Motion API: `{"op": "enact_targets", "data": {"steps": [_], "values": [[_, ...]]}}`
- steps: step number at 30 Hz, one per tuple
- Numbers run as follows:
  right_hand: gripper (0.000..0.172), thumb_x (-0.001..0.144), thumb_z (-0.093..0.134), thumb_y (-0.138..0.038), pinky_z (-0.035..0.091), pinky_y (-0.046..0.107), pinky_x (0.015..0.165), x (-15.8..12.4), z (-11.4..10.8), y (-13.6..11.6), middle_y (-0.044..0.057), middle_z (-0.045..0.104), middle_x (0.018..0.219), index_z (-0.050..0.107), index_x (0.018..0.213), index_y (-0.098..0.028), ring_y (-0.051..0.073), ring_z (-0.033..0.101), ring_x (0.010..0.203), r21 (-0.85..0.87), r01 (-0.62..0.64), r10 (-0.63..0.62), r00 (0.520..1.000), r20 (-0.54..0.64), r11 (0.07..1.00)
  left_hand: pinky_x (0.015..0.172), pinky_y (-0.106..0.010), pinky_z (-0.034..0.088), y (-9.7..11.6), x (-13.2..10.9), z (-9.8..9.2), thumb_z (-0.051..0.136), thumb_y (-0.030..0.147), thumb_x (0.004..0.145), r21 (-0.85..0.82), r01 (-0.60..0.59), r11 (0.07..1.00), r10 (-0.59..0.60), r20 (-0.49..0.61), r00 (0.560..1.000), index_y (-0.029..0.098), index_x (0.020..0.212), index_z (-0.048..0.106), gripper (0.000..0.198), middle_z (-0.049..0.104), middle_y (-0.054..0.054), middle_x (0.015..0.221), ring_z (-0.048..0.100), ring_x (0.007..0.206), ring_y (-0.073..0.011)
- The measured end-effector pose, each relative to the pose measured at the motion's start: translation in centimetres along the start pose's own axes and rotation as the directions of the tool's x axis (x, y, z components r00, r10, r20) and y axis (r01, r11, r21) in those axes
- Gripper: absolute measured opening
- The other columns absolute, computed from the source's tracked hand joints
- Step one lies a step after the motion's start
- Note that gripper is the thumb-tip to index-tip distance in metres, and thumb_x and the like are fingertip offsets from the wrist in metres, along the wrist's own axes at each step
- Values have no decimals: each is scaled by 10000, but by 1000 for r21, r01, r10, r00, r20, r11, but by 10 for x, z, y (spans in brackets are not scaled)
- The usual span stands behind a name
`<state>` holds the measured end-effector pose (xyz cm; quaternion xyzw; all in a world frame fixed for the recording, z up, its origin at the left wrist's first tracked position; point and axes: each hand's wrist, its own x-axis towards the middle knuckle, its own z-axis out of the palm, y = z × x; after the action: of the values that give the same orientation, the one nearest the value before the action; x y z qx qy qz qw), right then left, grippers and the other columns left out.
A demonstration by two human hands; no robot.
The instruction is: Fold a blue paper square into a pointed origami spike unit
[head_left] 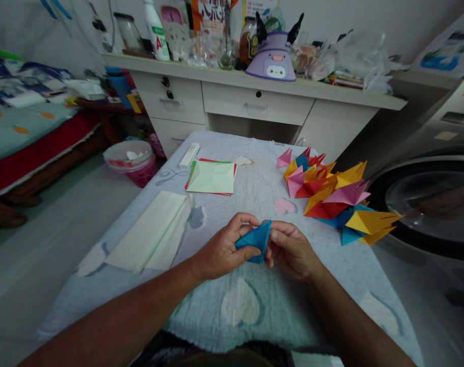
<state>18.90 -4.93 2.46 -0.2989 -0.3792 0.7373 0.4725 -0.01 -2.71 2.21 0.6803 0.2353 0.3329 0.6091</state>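
Between my hands, above the cloth-covered table, is a folded blue paper [255,240] with a pointed top corner. My left hand [226,250] grips its left side, thumb across the front and fingers behind. At the paper's right edge, my right hand [291,248] pinches with thumb and curled fingers. A stack of square paper [212,177], pale green on top with red and green edges below, lies beyond my left hand. Folded paper pieces [324,188] in yellow, red, pink and blue are piled at the table's right side.
Pale folded sheets [151,232] and a small white box [189,155] lie on the table's left [255,295]. Behind stands a white desk [232,81] with jars and a purple hat. A bin [130,158] is at left, a washing machine [427,204] at right.
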Motion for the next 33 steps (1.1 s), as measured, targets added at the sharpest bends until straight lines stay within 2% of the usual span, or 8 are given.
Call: {"op": "enact_targets", "data": {"steps": [7, 10, 16, 25, 33], "values": [[274, 795, 748, -409, 456, 177, 403, 0, 2, 0, -8, 644, 526, 693, 824, -142, 91, 561, 398, -35, 39, -40, 999, -23, 999, 763, -283, 480, -1, 2, 0, 583, 221, 922, 41, -143, 989, 143, 1, 990, 232, 1181, 407, 313, 687, -17, 933, 659, 816, -135], [272, 802, 739, -408, 453, 182, 397, 0, 3, -1, -9, 637, 526, 692, 810, -140, 94, 559, 397, -63, 59, -62, 998, -34, 996, 765, -275, 470, -3, 2, -1, 564, 222, 931, 83, -188, 979, 188, 9, 982, 241, 1190, 415, 299, 670, 2, 906, 653, 815, -130], [242, 838, 709, -390, 455, 183, 395, -1, 0, 3, -17, 614, 552, 713, 848, -148, 86, 547, 411, -133, 120, -127, 991, -42, 984, 697, -243, 438, -5, -1, -4, 595, 224, 898, 295, -173, 940, 194, -41, 980, 248, 1179, 453, 316, 605, 25, 878, 574, 719, -99], [191, 851, 702, -357, 472, 188, 398, 0, -1, 5, -20, 594, 605, 734, 863, -169, 85, 552, 441, -214, 216, -232, 971, -51, 953, 807, -282, 485, 0, 3, -2, 535, 152, 936, 143, -234, 962, 224, 81, 971, 266, 1199, 400, 317, 695, 12, 929, 675, 856, -121], [190, 860, 695, -354, 474, 184, 416, 0, -3, 7, -25, 593, 578, 721, 818, -170, 82, 551, 447, -233, 227, -251, 965, -76, 946, 751, -262, 485, 2, 2, -2, 559, 166, 918, 268, -227, 936, 224, 40, 974, 249, 1166, 443, 286, 683, 7, 900, 659, 795, -117]]}}
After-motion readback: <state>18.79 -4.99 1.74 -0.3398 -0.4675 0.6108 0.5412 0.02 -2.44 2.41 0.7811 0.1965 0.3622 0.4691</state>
